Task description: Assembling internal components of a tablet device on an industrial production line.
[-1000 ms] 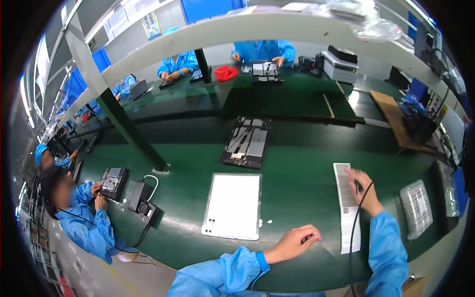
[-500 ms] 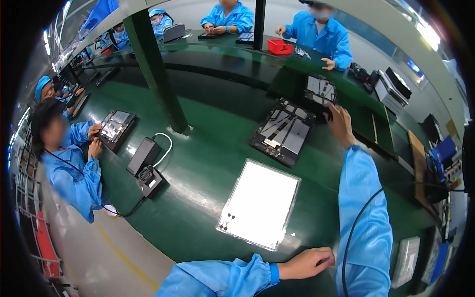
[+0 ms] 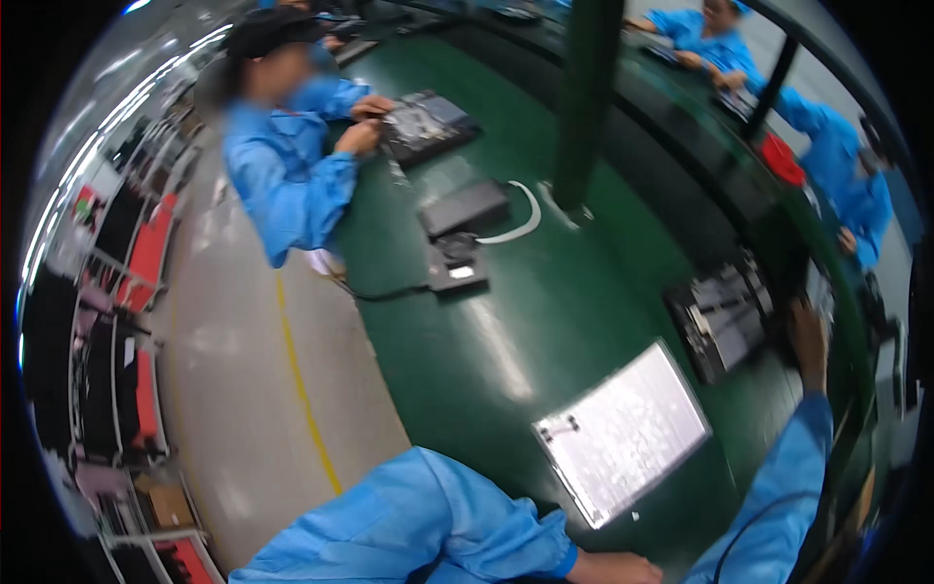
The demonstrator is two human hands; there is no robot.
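Observation:
My right hand [image 3: 808,343] reaches out at the right, beside an opened tablet-like device [image 3: 725,316] with grey battery-like plates and black strips showing. Just past the fingers lies part of a second such device [image 3: 820,289]. Blur and shadow hide whether the fingers hold it. Low in the view, my left hand [image 3: 615,567] rests near the table's front, its fingers mostly cut off by the lower edge. Between the hands and the table's middle lies a flat white panel [image 3: 632,438] with a clear border and small black dots at one corner.
A green post [image 3: 587,107] rises from the green table [image 3: 506,341]. Left of it sit a black box-shaped device [image 3: 465,206] and a white cable [image 3: 525,219]. A co-worker [image 3: 292,146] handles another opened device [image 3: 428,127]. More co-workers sit across; a red bin [image 3: 781,159] stands there.
The view has swung left, so everything on the table sits further right and more of the floor and racks shows. My right hand stays by the far device; my left stays near the front.

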